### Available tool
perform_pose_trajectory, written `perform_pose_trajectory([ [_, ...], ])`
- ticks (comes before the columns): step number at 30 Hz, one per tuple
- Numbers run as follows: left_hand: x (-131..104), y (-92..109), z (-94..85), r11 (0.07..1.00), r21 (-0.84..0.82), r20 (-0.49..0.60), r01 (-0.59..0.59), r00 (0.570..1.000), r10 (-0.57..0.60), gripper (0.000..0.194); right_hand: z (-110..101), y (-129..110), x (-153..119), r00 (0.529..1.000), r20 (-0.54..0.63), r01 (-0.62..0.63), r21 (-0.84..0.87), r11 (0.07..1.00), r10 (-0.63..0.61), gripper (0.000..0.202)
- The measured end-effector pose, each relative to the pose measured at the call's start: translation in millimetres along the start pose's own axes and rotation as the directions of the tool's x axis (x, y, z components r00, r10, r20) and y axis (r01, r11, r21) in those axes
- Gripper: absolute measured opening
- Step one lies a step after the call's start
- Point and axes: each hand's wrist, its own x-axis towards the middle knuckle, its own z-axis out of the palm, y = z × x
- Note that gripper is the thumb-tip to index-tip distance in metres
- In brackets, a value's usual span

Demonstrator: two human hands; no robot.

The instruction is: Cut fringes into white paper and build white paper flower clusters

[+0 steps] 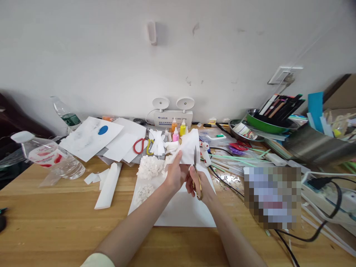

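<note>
My left hand [175, 173] grips a folded piece of white paper [189, 146] between thumb and fingers, above a large white sheet [183, 211] on the table. Gold-handled scissors [198, 185] are in my right hand [198, 182], its fingers through and around the handles. Their blades point up beside the right part of the held paper; whether they touch it I cannot tell. Crumpled white paper pieces [150, 167] form clumps on the left part of the sheet, and a smaller clump [145, 193] lies nearer to me.
A water bottle [52, 154] leans at the left beside loose papers [90, 139]. Red-handled scissors [139, 145] and small paint bottles [175, 135] are behind the sheet. A glue gun [205, 152], its black cable, a green bowl [264, 124] of markers and a power strip [328, 193] occupy the right.
</note>
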Motion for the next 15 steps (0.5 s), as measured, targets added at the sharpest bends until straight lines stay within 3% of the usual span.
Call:
perform_pose_trajectory([
  [4, -1.9, -2.0, -1.4, 0.991, 0.082, 0.143, 0.109, 0.982, -0.120, 0.062, -2.7, 3.3, 2.9, 0.999, -0.017, 0.031, -0.040, 0.999, -0.031, 0.064],
  [7, -2.6, -3.4, -2.3, 0.987, 0.126, 0.227, 0.103, 0.965, -0.130, 0.067, -4.2, 5.6, 4.6, 0.999, -0.025, 0.040, -0.068, 0.997, -0.041, 0.066],
  [15, -0.9, -6.8, -2.8, 0.985, 0.149, 0.218, 0.085, 0.969, -0.117, 0.070, -5.6, 7.2, 5.5, 0.994, -0.056, 0.086, -0.051, 0.995, -0.089, 0.066],
])
